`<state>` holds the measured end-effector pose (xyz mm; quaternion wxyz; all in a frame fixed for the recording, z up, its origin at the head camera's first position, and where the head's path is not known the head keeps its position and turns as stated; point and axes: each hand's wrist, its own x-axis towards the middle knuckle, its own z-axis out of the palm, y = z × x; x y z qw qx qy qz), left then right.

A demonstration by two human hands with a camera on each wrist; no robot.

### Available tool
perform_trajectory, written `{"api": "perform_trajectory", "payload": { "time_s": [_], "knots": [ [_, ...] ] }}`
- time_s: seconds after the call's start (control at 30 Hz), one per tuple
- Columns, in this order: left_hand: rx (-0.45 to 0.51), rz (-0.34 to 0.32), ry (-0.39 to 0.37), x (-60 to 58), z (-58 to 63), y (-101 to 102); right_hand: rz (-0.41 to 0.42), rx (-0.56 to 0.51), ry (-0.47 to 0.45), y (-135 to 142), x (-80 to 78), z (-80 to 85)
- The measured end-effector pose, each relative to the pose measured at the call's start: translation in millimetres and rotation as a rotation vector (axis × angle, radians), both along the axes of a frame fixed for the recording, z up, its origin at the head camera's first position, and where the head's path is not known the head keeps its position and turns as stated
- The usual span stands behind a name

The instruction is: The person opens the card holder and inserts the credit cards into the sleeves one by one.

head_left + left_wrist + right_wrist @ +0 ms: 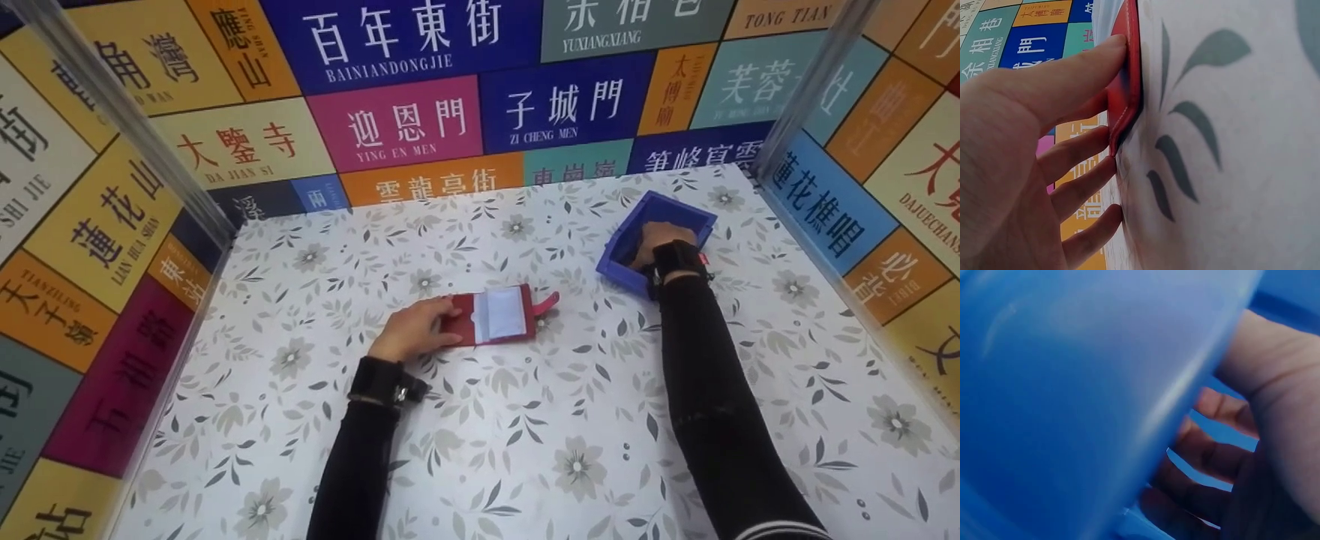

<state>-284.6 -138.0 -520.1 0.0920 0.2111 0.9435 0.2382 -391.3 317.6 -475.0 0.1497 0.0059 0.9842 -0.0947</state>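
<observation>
A small red card holder (463, 321) lies open on the table, with whitish sleeves (501, 313) inside and a strap sticking out at its right. My left hand (412, 328) holds its left end. In the left wrist view, the thumb (1098, 56) lies on the red cover (1133, 62) and the other fingers are at its edge. Farther right, my right hand (664, 244) reaches down into a blue plastic bin (694, 210). The right wrist view shows bent fingers (1207, 450) partly behind a blue wall (1072, 410); their tips and anything between them are hidden.
The table (577, 465) has a white cover with grey flowers and leaves. Upright panels with coloured place-name signs (405, 120) border it at the back, left and right. The bin stands near the back right corner.
</observation>
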Motion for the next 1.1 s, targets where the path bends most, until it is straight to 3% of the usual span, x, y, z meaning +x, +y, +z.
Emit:
{"api": "perform_trajectory", "payload": {
  "time_s": [0.23, 0.53, 0.87, 1.1],
  "knots": [
    [-0.010, 0.004, -0.004, 1.8, -0.1, -3.4, 0.016, -0.026, 0.032, -5.5, 5.8, 2.6],
    [-0.035, -0.025, 0.011, 1.9, 2.3, -0.8, 0.001, -0.018, -0.017, -9.2, 17.1, 18.4],
    [-0.036, -0.017, -0.004, 0.7, 1.6, 0.0, -0.063, -0.018, 0.099, 2.8, -3.4, -3.6],
    [-0.033, -0.014, -0.013, 1.5, 1.8, 0.5, -0.017, 0.030, 0.236, 4.0, -5.2, -11.5]
  ]
}}
